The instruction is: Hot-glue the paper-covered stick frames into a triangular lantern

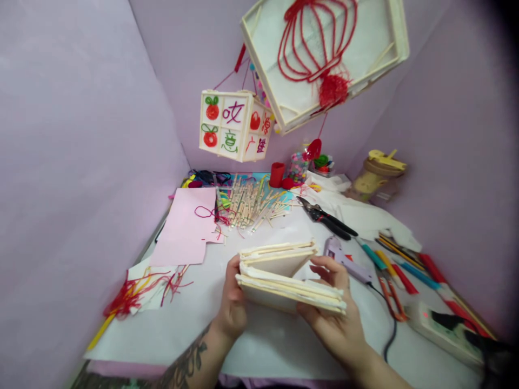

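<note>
Between my hands, above the front of the table, I hold a stack of stick-framed white panels (290,289), seen edge-on. The panels fan apart toward the right, with a gap between the front and back ones. My left hand (234,297) wraps around their left end, its thumb on the near side. My right hand (330,302) grips the right part, thumb on the near face and fingers reaching behind and into the gap. The panels' lower edges are partly hidden by my hands.
A lilac glue gun (346,259) and black-handled pruners (324,216) lie right of the panels. Wooden sticks (251,202) and pink paper (188,224) lie behind. Lanterns (233,124) hang overhead. A power strip (441,329) sits at front right, red yarn (127,297) at left.
</note>
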Available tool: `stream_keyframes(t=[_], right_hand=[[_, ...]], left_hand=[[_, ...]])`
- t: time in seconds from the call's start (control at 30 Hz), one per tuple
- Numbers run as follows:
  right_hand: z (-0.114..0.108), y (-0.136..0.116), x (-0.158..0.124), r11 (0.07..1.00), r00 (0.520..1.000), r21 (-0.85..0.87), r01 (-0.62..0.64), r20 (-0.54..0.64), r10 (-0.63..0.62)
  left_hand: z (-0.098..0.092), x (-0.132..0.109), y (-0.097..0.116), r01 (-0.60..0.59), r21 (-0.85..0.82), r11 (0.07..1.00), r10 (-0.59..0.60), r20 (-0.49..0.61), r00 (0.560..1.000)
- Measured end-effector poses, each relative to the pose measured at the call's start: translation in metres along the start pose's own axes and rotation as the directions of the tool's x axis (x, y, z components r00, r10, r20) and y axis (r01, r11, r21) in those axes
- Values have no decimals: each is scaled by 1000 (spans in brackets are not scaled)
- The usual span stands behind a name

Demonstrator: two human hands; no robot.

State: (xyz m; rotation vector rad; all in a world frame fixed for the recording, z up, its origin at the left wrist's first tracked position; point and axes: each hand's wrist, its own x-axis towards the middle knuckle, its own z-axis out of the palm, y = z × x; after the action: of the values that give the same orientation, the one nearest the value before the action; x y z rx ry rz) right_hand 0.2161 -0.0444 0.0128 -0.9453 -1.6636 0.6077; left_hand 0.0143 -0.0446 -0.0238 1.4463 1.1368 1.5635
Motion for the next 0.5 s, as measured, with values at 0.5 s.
stream_keyframes(t=[0.5], right_hand=[[-39, 30, 45, 551, 652, 653, -519, -114, 750]], left_hand=[[8, 33, -14, 454, -136, 881, -455, 22, 890]])
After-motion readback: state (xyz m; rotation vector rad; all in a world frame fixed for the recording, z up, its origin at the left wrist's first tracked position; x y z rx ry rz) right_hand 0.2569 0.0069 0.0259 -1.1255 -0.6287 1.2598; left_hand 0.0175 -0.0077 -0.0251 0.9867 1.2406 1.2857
